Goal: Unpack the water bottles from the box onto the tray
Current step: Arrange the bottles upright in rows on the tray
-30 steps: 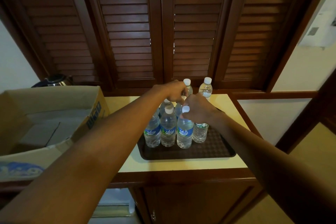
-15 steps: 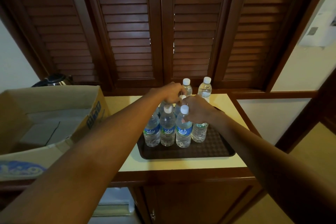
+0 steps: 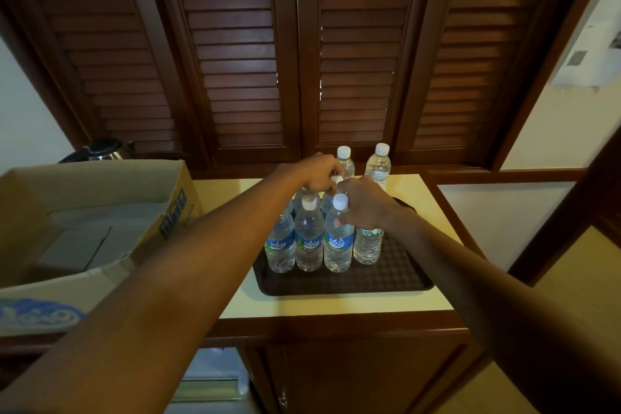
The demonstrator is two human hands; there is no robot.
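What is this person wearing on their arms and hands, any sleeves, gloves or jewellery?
Nothing that shows. Both forearms are bare from the bottom edge of the view up to the wrists, with no sleeve cuffs in sight. The left hand and right hand have no gloves, and no watch, bracelet or ring is visible, though the light is dim.

Single head-worn wide-angle view, looking forward and down. Worktop (image 3: 413,191) sits near, at arm's reach; louvred doors (image 3: 235,54) fill the upper frame, edges bowed.

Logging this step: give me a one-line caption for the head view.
Both hands, left and right, set water bottles on the brown tray beside the cardboard box.
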